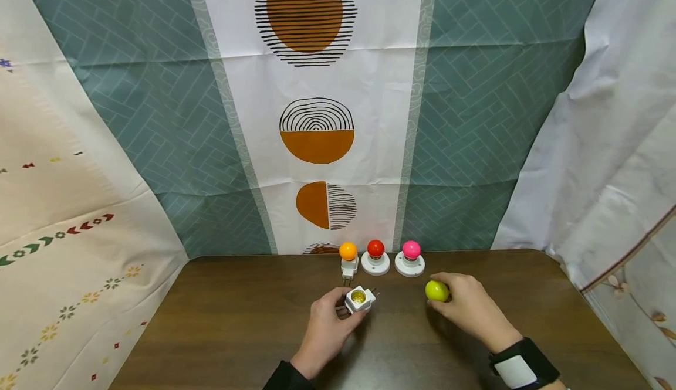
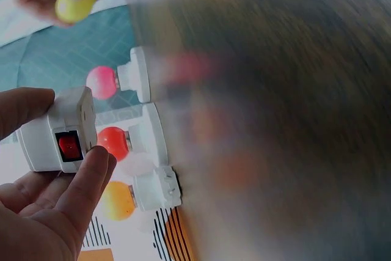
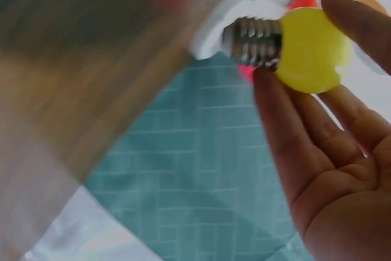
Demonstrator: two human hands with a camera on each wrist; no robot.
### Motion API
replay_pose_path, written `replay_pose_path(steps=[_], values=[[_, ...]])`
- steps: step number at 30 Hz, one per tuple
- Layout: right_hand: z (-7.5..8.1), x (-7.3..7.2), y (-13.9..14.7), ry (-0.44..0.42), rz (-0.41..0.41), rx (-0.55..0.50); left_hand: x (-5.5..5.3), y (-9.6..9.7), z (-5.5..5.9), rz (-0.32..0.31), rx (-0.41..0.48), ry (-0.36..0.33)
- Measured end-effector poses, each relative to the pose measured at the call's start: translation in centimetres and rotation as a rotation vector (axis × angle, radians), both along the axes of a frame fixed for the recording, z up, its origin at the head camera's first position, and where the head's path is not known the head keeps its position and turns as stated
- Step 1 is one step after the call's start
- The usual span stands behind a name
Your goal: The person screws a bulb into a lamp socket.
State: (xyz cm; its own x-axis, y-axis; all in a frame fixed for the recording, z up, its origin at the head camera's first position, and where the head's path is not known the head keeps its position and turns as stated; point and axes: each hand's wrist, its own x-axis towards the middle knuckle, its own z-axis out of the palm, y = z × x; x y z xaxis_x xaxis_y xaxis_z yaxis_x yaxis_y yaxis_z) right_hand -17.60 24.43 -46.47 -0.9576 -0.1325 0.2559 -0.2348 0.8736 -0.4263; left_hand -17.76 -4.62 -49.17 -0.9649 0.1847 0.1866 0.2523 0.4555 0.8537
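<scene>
My left hand holds a white plug-in bulb socket over the table, its brass-coloured opening facing up toward the head camera and its metal prongs pointing right. A red rocker switch shows on the socket's side in the left wrist view. Between thumb and fingers, my right hand pinches a yellow light bulb by its round glass. The bulb's silver screw base sticks out free of the fingers in the right wrist view. Bulb and socket are apart, with a hand's width or more between them.
Along the back of the brown table stand an orange bulb in a white plug-in socket, a red bulb and a pink bulb, both in round white bases. A patterned curtain hangs directly behind them.
</scene>
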Motion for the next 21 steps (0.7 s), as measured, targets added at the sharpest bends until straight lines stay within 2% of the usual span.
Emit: replay_pose_path(steps=[3,7,12,16,21], values=[[1.2,0.4,-1.1,0.012,0.033,-0.091,0.1,0.3,0.1,-0.009,0.014,-0.019],[2.6,1.0,-2.3,-0.013,0.084,-0.278,0.3,0.7,0.1,-0.017,0.033,-0.016],[3.8,1.5,-3.9,-0.058,0.195,-0.485,0.5,1.4,0.2,-0.025,0.066,-0.011],[4.4,1.6,-5.0,-0.126,0.299,-0.623,0.8,1.9,0.2,-0.047,0.087,-0.019],[4.8,1.6,-5.9,-0.201,0.357,-0.696,1.1,2.5,0.2,-0.071,0.079,-0.017]])
